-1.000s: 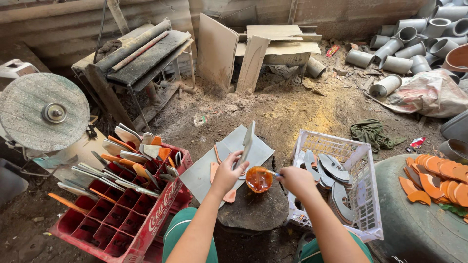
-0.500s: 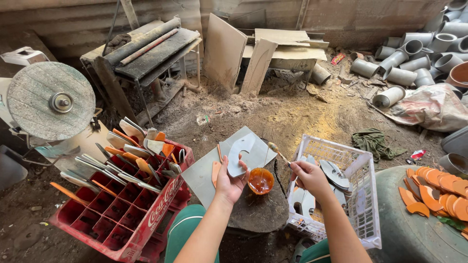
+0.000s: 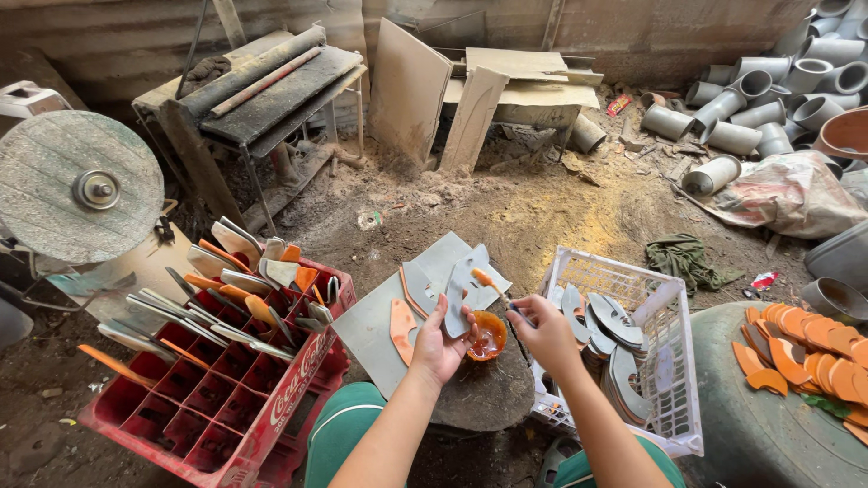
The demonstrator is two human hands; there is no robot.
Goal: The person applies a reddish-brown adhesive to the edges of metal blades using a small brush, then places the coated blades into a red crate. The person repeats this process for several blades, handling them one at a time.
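Observation:
My left hand [image 3: 438, 345] holds a grey curved cut-out piece [image 3: 462, 291] upright over a dark round block [image 3: 488, 393]. My right hand [image 3: 543, 331] grips a thin brush [image 3: 494, 286] whose orange-tipped end touches the grey piece. A small bowl of orange paint [image 3: 489, 335] sits on the block between my hands. An orange-painted piece [image 3: 402, 330] lies on a grey sheet [image 3: 380, 334] just left of my left hand.
A red crate [image 3: 217, 398] at the left holds several grey and orange pieces on edge. A white plastic basket [image 3: 669, 361] at the right holds grey pieces. Orange pieces [image 3: 805, 348] lie on a round drum at far right. A round grinding disc [image 3: 77, 185] stands at left; pipes [image 3: 759, 117] at back right.
My left hand has turned the grey piece more upright. My right hand has brought the brush up from the paint bowl onto the piece.

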